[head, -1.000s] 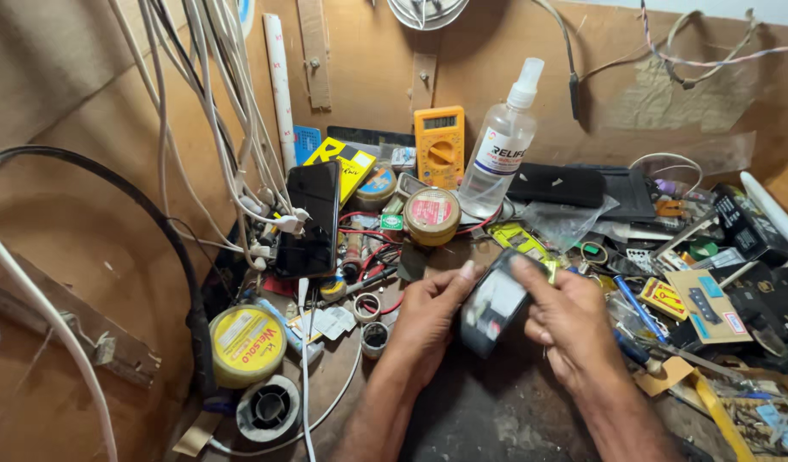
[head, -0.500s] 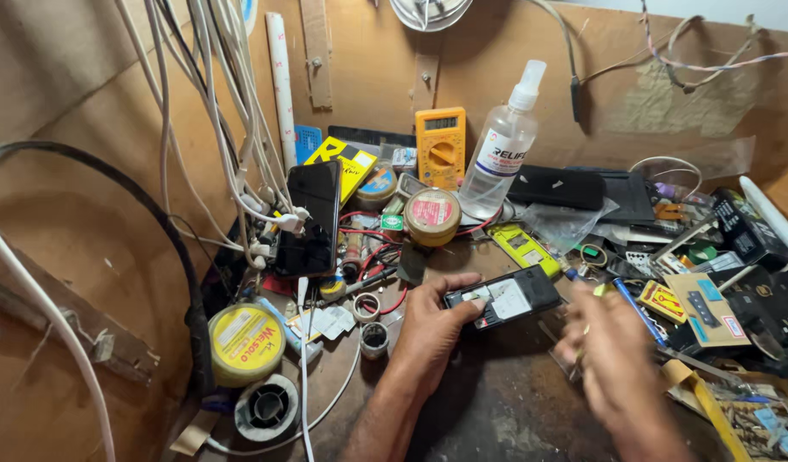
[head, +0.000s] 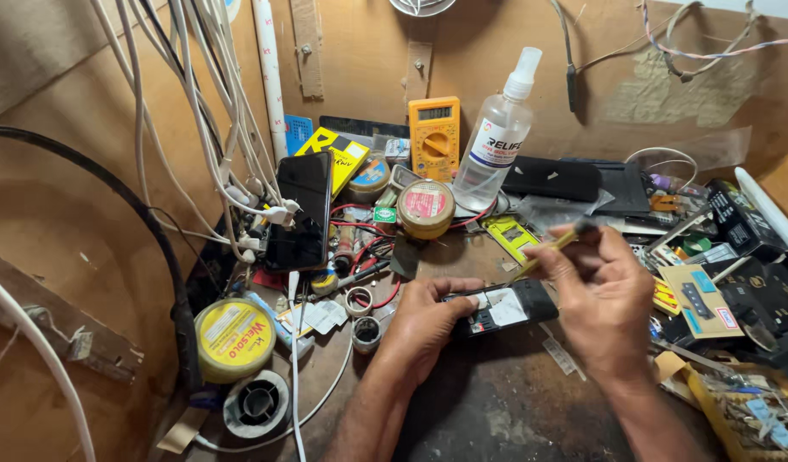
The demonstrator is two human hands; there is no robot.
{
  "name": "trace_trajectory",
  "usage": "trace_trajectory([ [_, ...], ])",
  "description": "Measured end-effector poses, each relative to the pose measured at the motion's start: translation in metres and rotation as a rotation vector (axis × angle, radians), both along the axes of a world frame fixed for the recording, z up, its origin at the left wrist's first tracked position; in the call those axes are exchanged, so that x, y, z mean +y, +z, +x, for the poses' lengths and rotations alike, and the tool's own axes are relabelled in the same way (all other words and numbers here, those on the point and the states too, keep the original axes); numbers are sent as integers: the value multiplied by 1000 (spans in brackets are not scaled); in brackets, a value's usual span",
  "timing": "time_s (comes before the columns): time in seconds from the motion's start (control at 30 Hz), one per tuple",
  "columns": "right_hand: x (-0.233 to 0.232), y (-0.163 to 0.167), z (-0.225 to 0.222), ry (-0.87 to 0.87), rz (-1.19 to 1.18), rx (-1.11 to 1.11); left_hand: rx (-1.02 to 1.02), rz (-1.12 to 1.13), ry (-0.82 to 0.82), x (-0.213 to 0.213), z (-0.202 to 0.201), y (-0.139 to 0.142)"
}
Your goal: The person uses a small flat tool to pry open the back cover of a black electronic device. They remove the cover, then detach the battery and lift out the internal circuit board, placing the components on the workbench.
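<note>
yellow multimeter (head: 434, 137) | spray bottle (head: 497, 141) | solder spool (head: 255, 404) | yellow tin (head: 234, 338)

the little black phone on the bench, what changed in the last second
The right hand let go of the small black phone, drew off right, and now holds a thin yellow-handled tool pointed at it. The left hand laid the phone flat and keeps its grip. The bench clutter stayed put.

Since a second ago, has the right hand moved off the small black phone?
Yes. The right hand has lifted off the small black phone and shifted right, away from the round tin, now gripping a yellow-handled tool. The left hand holds the phone.
</note>
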State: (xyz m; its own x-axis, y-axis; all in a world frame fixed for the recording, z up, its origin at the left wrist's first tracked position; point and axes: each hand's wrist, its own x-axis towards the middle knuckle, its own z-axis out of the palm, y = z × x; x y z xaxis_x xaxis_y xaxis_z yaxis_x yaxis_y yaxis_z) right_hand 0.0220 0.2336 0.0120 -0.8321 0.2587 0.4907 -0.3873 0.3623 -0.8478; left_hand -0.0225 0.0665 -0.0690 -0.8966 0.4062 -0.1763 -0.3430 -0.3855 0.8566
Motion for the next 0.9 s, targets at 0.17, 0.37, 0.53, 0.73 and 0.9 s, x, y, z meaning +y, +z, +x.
trace_trajectory([
  [0.17, -20, -10, 1, 11, 96, 100, 46, -55, 18, 1, -2, -1],
  [0.37, -25, -19, -2, 34, 169, 186, 25, -77, 31, 4, -2, -3],
  [0.53, -25, -22, -2, 22, 203, 189, 44, -107, 35, 4, -2, -3],
  [0.73, -26, -20, 0, -101, 327, 178, 33, -130, 30, 4, -3, -2],
  [0.9, -26, -17, -5, -75, 429, 312, 42, -112, 35, 5, -3, -2],
])
